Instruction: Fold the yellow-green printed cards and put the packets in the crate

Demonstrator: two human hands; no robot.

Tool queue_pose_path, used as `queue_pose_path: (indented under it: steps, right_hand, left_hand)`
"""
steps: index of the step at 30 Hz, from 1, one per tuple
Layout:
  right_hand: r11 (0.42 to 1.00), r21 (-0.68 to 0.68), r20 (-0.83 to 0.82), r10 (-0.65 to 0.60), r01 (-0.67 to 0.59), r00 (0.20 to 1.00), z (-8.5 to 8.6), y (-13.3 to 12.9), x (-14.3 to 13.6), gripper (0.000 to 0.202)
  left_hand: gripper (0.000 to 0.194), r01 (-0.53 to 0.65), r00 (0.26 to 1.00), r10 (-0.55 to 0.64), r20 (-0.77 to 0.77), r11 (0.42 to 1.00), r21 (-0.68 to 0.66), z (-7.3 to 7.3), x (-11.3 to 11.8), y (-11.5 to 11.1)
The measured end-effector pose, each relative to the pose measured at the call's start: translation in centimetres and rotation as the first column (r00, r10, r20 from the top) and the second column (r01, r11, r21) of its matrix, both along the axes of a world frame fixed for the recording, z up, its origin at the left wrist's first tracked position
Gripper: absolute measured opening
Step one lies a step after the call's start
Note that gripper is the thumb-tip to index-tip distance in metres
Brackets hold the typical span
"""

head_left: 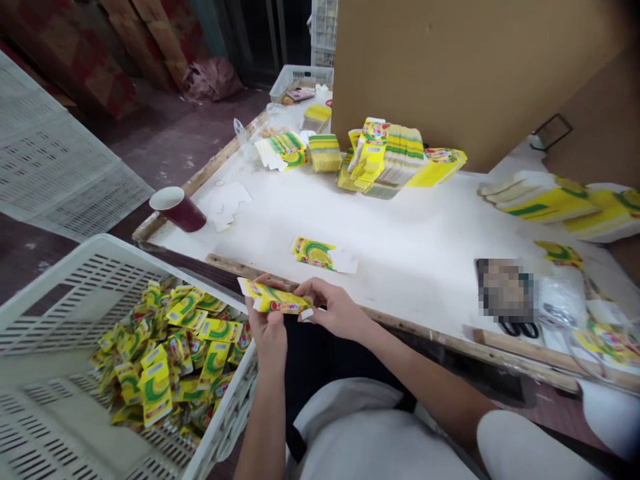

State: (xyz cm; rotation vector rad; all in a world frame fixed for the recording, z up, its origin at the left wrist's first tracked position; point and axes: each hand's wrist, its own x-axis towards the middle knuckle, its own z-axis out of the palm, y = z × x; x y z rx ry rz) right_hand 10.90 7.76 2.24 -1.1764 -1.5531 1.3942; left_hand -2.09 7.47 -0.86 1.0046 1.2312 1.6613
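Holding: I have one yellow box (277,298) between both hands, at the near edge of the table (425,230).
Left hand (267,327): my fingers are partly open, curled around the box's left end, thumb on the near side.
Right hand (335,308): my fingertips are nearly closed, pinching its right end.
Loose carton (313,252): lies on the table, just beyond my hands.
Stacked cartons (400,157): stand towards the table's back.
Basket (65,283): sits beside the table's left end, with many yellow packets (155,383) inside.
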Motion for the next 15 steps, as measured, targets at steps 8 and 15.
queue_pose_path:
  steps: [8, 15]
  right_hand:
    - [0.948, 0.300, 0.140, -0.154, 0.106, 0.978, 0.6, 1.4, 1.8, 0.023]
    - [0.721, 0.679, 0.467, -0.284, -0.134, 0.837, 0.8, 2.0, 4.0, 0.026]
  left_hand:
    - [0.028, -0.091, 0.994, 0.099, 0.054, 0.987, -0.130, 0.5, 0.1, -0.8]
    - [0.070, 0.044, 0.813, 0.004, -0.583, 0.997, 0.068, 5.5, -2.7, -1.5]
